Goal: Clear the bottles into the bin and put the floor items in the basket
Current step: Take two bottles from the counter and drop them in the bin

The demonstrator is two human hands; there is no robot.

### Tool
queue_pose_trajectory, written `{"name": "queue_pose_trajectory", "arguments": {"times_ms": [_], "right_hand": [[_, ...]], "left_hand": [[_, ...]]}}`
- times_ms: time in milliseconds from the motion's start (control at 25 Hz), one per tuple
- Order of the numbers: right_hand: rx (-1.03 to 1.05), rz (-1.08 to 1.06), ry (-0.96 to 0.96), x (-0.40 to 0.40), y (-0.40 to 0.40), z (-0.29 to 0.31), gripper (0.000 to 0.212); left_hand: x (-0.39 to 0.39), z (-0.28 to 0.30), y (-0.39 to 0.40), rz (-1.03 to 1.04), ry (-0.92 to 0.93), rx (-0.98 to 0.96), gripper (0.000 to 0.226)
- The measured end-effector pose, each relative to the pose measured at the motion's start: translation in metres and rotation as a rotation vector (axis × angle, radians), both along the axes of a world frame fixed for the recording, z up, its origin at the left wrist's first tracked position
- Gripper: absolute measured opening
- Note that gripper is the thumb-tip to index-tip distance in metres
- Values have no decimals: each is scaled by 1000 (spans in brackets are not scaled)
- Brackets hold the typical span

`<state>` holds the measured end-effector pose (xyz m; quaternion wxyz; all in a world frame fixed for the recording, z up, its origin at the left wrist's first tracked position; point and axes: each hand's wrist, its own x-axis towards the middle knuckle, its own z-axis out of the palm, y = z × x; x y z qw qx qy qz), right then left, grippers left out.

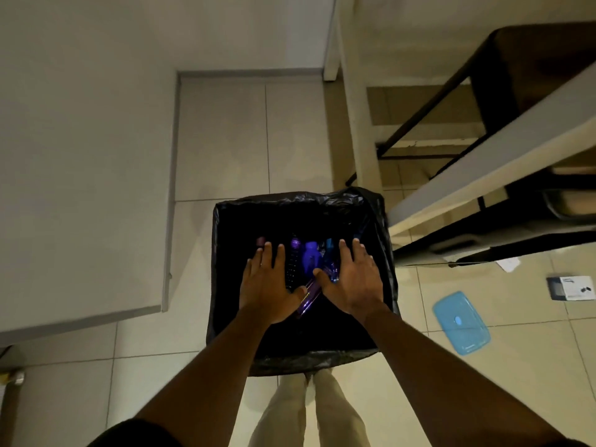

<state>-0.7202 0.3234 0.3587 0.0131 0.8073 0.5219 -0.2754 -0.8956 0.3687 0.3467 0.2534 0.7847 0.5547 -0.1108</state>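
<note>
Both hands, left hand (269,283) and right hand (353,279), hover flat with fingers spread, holding nothing, over the black-lined bin (383,240). Purple and blue bottles (311,259) lie inside. Blue container lid (461,322) on tiles at 3 o'clock (small box (571,287) beyond).

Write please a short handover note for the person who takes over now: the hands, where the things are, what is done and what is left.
Left hand and right hand: both open, fingers spread, over the bin, holding nothing.
Bottles: several lie inside the black-lined bin.
Done: those bottles are in the bin.
Left: a blue lid, a small box and a scrap of paper lie on the floor to the right. The basket is not in view; find it first.
</note>
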Motion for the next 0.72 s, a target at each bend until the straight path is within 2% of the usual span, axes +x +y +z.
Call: {"name": "queue_pose_trajectory", "arguments": {"times_ms": [280,440,720], "right_hand": [[123,-43,-93,10,-18,68,92],[182,-91,-126,13,-45,109,92],[316,-152,-201,26,-151,185,96]], "left_hand": [[9,63,-8,-88,-55,156,100],[22,105,-29,-110,-61,178,100],[32,185,-121,-155,-73,314,101]]}}
